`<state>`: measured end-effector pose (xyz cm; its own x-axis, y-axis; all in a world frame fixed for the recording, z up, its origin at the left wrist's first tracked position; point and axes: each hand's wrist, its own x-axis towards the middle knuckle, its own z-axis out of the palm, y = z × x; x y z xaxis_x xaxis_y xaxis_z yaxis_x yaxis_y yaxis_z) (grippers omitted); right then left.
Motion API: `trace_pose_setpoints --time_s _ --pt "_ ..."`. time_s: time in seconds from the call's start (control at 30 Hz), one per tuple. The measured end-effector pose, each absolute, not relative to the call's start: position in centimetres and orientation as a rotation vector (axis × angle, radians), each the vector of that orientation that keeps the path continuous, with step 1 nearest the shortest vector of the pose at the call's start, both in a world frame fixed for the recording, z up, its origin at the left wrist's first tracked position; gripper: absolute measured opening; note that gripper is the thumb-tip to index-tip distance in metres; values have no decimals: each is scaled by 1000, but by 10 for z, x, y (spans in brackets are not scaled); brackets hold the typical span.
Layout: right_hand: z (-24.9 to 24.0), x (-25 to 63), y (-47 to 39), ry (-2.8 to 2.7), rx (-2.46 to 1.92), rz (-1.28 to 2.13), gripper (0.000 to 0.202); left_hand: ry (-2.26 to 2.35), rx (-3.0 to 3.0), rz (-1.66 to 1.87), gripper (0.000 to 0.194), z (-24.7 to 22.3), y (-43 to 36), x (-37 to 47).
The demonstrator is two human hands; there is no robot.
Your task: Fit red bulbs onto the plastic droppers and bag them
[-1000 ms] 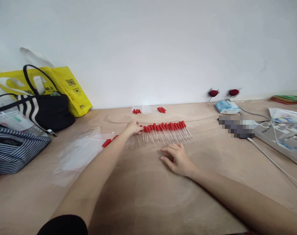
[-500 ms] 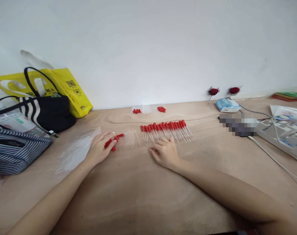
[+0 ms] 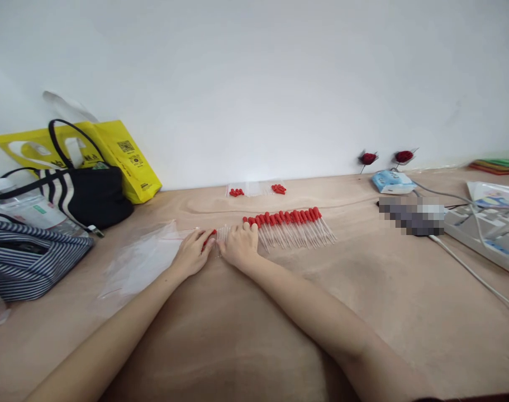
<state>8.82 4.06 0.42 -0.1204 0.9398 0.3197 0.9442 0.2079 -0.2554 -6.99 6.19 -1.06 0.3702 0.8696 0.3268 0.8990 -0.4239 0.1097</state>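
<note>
Droppers lie in row on the surface, red ends aligned, perhaps for easy reach. Your left hand curves at red caps, your right hand over clear tubes; whether they grip, I cannot tell.

The yellow bag bears two black QR-style codes and black characters too small to read.

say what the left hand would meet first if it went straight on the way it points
Likely the clear tubes, just past the red piece at the left hand, though depth is unclear.
</note>
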Motion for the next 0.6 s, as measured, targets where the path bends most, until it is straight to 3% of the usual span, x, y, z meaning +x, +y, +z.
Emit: trace_pose_setpoints --time_s 0.33,0.6 --pt "12 75 46 -2165 -1878 161 54 -1722 -2535 -585 40 -5 65 -58" --pt "12 81 35 -2352 -1747 20 40 -1610 -2647 -622 26 -2 53 -55"
